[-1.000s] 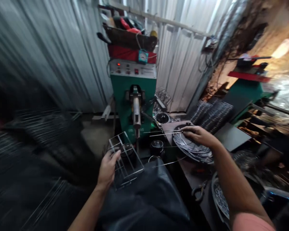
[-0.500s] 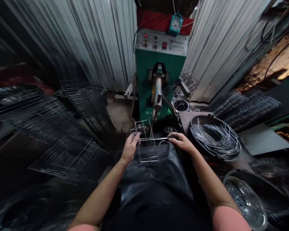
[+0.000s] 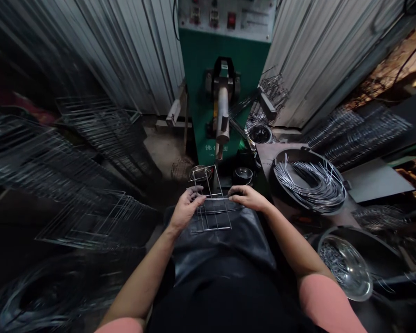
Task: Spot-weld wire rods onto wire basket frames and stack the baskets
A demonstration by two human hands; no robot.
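Over my lap, my left hand [image 3: 187, 206] is closed, its thumb and fingers pinching the left side of a small wire grid [image 3: 217, 229]. A straight metal wire [image 3: 217, 199] runs across the middle of the grid between my two hands. My right hand [image 3: 247, 198] is closed on the right end of that wire, close to the grid's right edge. Whether the wire touches the grid I cannot tell. Beneath lies the dark apron [image 3: 229, 259] on my lap. Beyond my hands stands a green machine [image 3: 197, 92] with a thick metal electrode arm [image 3: 223, 111] pointing toward me.
On my right are a round pan [image 3: 274, 185] with bundled wires [image 3: 315, 194] and a metal bowl [image 3: 362, 273] of small metal pieces. Stacked wire racks [image 3: 100, 134] stand to my left, blurred. Corrugated metal walls [image 3: 138, 60] flank the machine.
My right hand has moved left, closer to my left hand, along with the wire. The view has tilted downward, so the machine sits higher in the picture.
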